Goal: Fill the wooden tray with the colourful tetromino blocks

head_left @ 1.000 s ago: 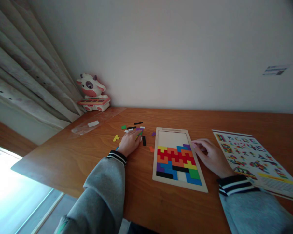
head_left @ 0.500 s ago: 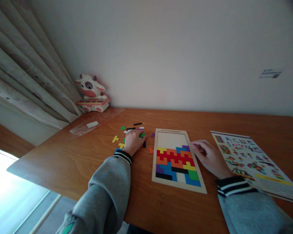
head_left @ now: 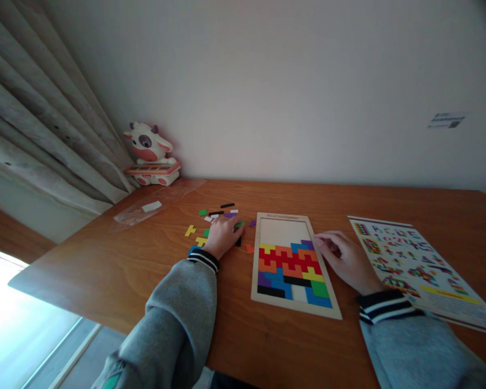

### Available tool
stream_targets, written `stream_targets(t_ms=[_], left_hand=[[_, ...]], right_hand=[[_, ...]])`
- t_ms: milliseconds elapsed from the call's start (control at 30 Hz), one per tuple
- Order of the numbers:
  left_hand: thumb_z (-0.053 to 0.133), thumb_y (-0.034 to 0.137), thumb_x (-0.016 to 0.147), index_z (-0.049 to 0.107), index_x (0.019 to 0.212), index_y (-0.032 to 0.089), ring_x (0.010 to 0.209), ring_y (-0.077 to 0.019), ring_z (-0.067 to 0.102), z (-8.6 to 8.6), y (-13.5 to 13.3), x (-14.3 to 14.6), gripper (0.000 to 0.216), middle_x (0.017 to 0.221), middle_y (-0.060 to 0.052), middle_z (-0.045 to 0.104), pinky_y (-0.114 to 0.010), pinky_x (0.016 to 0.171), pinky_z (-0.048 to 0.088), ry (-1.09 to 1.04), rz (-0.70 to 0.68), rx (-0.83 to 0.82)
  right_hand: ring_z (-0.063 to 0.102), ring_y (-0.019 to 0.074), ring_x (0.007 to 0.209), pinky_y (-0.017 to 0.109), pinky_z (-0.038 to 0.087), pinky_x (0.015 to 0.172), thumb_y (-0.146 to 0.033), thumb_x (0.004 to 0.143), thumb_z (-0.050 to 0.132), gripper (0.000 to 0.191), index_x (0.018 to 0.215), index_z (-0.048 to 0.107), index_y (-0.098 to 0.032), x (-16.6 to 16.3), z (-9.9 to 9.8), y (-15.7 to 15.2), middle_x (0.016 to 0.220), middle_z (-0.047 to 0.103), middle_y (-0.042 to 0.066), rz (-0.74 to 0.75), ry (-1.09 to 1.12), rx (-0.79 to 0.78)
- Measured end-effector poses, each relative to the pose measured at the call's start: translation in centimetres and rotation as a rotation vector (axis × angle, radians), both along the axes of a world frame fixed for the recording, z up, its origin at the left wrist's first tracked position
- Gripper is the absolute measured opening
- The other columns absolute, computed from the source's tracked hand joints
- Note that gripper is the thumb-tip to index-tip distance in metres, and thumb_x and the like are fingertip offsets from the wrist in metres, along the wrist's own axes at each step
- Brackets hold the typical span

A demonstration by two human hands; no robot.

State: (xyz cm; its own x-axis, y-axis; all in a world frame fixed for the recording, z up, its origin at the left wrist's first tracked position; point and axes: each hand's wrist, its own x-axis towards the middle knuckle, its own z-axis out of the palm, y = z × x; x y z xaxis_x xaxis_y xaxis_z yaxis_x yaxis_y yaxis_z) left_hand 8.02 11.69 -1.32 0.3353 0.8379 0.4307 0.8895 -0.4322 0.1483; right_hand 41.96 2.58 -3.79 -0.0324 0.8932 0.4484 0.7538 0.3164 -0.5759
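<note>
A wooden puzzle board [head_left: 284, 229] lies on the brown table, its lower half filled with coloured block pieces and its far part bare. Left of it lie several loose pieces [head_left: 210, 219] in yellow, green, black, white and purple. My left hand [head_left: 223, 236] rests palm down on those pieces, fingers together and curled over a green piece [head_left: 238, 223] at its fingertips. My right hand [head_left: 344, 257] lies at the board's right edge with fingers curled loosely, touching the frame near a purple piece [head_left: 309, 244].
A printed pattern sheet [head_left: 413, 265] lies at the right. A clear plastic bag [head_left: 146, 208] with a white piece sits at the far left. A cow toy [head_left: 149, 154] stands in the corner by the curtain. An orange piece [head_left: 249, 248] lies beside the board.
My left hand has slid a little to the right over the loose pieces, toward the board. My right hand has stayed at the board's edge.
</note>
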Motion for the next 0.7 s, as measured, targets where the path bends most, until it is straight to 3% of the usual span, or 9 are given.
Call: stream_targets(t_ms=[200, 433, 567, 700], left_hand=[[0.049, 0.023, 0.095, 0.069, 0.108, 0.020, 0.086, -0.0231, 0.069, 0.07, 0.01, 0.02, 0.024, 0.090, -0.009, 0.075, -0.034, 0.082, 0.050, 0.055, -0.038, 0.019], [0.062, 0.039, 0.090, 0.068, 0.106, 0.020, 0.097, -0.0243, 0.067, 0.18, -0.26, 0.08, 0.025, 0.099, -0.008, 0.073, -0.034, 0.088, 0.050, 0.026, -0.115, 0.022], [0.063, 0.036, 0.090, 0.070, 0.104, 0.021, 0.090, -0.0217, 0.069, -0.12, -0.11, 0.02, 0.021, 0.095, -0.006, 0.074, -0.031, 0.083, 0.052, -0.035, -0.083, -0.044], [0.059, 0.029, 0.092, 0.071, 0.101, 0.020, 0.083, -0.0216, 0.070, -0.35, 0.14, -0.15, 0.018, 0.091, -0.007, 0.075, -0.031, 0.077, 0.054, -0.054, -0.107, 0.021]], right_hand=[[0.065, 0.0207, 0.083, 0.034, 0.055, 0.072, -0.041, 0.096, 0.051, 0.025, 0.104, 0.065, -0.022, -0.04, 0.14, -0.02, 0.101, 0.066, 0.008, -0.004, -0.013, 0.015], [0.065, 0.0196, 0.082, 0.033, 0.055, 0.073, -0.042, 0.096, 0.050, 0.026, 0.103, 0.065, -0.022, -0.28, 0.39, -0.17, 0.102, 0.066, 0.008, -0.010, 0.009, -0.011], [0.065, 0.0201, 0.084, 0.034, 0.055, 0.074, -0.042, 0.096, 0.050, 0.026, 0.104, 0.064, -0.022, -0.20, 0.20, -0.09, 0.102, 0.066, 0.008, -0.011, 0.011, -0.010], [0.065, 0.0202, 0.086, 0.035, 0.055, 0.076, -0.042, 0.096, 0.050, 0.026, 0.105, 0.065, -0.022, -0.04, -0.03, 0.00, 0.104, 0.065, 0.008, -0.008, 0.014, -0.024]])
